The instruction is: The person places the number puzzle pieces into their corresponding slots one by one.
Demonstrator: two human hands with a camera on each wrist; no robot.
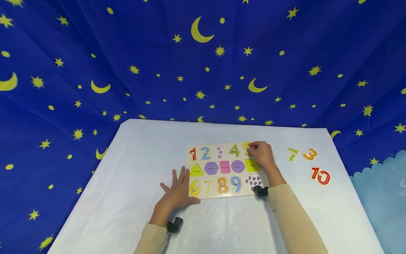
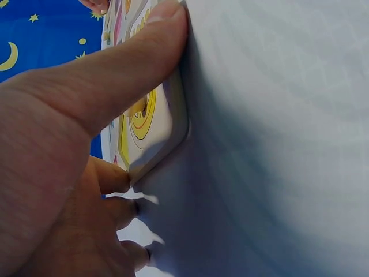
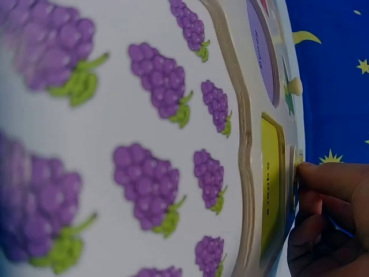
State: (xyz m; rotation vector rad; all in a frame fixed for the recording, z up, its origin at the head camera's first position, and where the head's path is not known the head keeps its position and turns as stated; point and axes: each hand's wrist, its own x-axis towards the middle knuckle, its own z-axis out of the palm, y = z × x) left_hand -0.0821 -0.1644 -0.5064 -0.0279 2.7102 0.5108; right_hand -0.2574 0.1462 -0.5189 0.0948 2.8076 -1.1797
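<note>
A wooden number puzzle board [image 1: 215, 176] lies on the white table. At its upper right corner my right hand [image 1: 262, 154] pinches the yellow number 5 piece [image 1: 245, 148], which sits at its place on the board. In the right wrist view the thumb and fingertips [image 3: 308, 170] meet at that piece, mostly hidden by the hand. My left hand [image 1: 177, 194] rests at the board's lower left corner with fingers spread. Its thumb [image 2: 132, 63] lies along the near edge, beside the yellow 6 piece [image 1: 195, 188]. Bare recesses show printed strawberries [image 1: 219, 152], yellow shapes [image 1: 207, 187] and grapes [image 1: 253, 180].
Right of the board lie a green 7 piece [image 1: 292, 154], an orange 3 piece [image 1: 309, 154] and a red 10 piece [image 1: 320, 176]. Several other number pieces sit in the board. Blue cloth [image 1: 165, 42] with moons and stars hangs behind the table.
</note>
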